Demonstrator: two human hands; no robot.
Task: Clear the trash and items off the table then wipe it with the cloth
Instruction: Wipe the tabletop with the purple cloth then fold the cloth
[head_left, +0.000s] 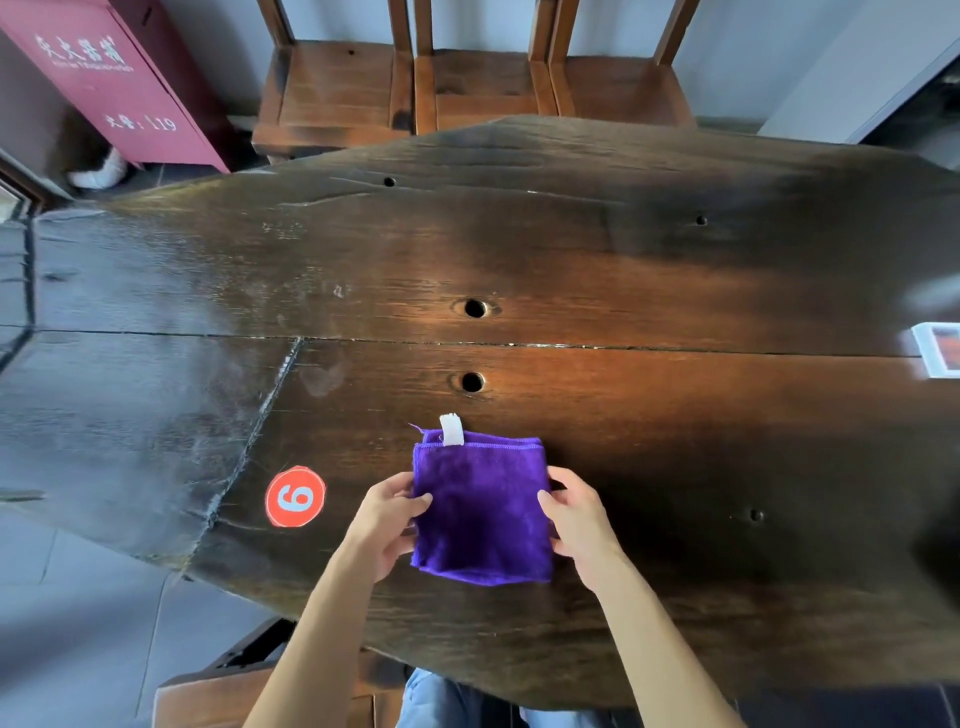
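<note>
Holding a folded purple cloth (483, 512) by both side edges, low over the counter's (623, 270) near half.

Pinching the plush, roughly square microfibre — left hand (390, 519) and right hand (579, 519), thumbs on top, fingers curled under — white tag (451, 429) at the far hem; dark, grainy, knot-holed wood beneath; round red number sticker (295, 497) just left; smooth wooden chairs (467, 88) beyond.

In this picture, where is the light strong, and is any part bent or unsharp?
Head view: warm light falls on the middle of the table, while its left side shows pale glare and its far right is dark; the wide lens bows the table edges; the card at the right edge is blurred; the cloth and both hands are sharp.
</note>
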